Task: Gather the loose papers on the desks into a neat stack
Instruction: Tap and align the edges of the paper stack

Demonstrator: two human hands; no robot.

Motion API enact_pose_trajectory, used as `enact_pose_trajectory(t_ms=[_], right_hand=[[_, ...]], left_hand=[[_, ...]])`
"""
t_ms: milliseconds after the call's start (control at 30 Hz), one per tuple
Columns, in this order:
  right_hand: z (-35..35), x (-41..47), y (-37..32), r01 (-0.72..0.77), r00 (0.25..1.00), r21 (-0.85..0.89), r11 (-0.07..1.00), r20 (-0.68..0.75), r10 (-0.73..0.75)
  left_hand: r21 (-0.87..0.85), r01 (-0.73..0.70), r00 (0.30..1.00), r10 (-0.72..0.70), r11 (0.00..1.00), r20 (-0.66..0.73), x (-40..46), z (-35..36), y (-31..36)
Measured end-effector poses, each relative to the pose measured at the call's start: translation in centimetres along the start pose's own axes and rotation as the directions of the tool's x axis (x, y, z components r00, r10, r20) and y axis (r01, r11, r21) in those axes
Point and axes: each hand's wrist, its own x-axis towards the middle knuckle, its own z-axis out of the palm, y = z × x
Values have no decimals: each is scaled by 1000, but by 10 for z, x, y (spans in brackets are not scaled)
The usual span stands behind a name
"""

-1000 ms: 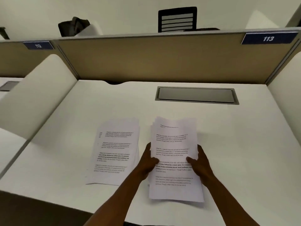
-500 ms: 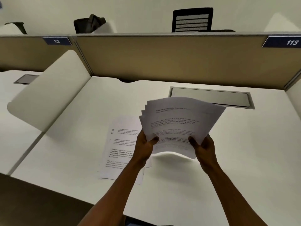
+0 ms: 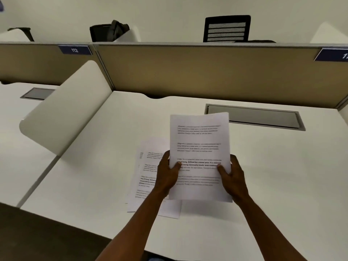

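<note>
White held sheaf [image 3: 199, 144] hides sheets [image 3: 148, 178].

White papers [image 3: 199, 144] carry black printed text, some lines bold. The desk [image 3: 282, 166] is white, the partition [image 3: 207, 72] at twelve o'clock tan, its number label [image 3: 75, 50] navy, the chair [image 3: 227, 28] black.

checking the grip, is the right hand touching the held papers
Touching. The head view shows the right hand gripping the right edge of the held papers, its thumb pressed on the printed front.
</note>
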Motion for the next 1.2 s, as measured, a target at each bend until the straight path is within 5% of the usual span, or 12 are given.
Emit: enact_pose_trajectory(t_ms=[200, 433, 633, 967, 1200], right_hand=[[80, 3, 4, -252, 955, 0, 968, 163, 248], [150, -5, -3, -301, 941, -91, 949, 135, 311], [182, -11, 8, -290, 944, -557, 778, -31, 330], [183, -19, 8, -157, 967, -747, 646, 17, 254], [185, -6, 1, -330, 921, -615, 716, -45, 386]], left_hand=[[113, 239, 971, -238, 964, -28, 20, -69, -24], [326, 333, 942, -299, 885, -149, 37, -111, -46], [679, 338, 940, -271, 652, -209, 37, -119, -60], [614, 349, 937, -265, 708, -226, 37, -122, -65], [388, 412, 909, -340, 825, -241, 39, -124, -62]])
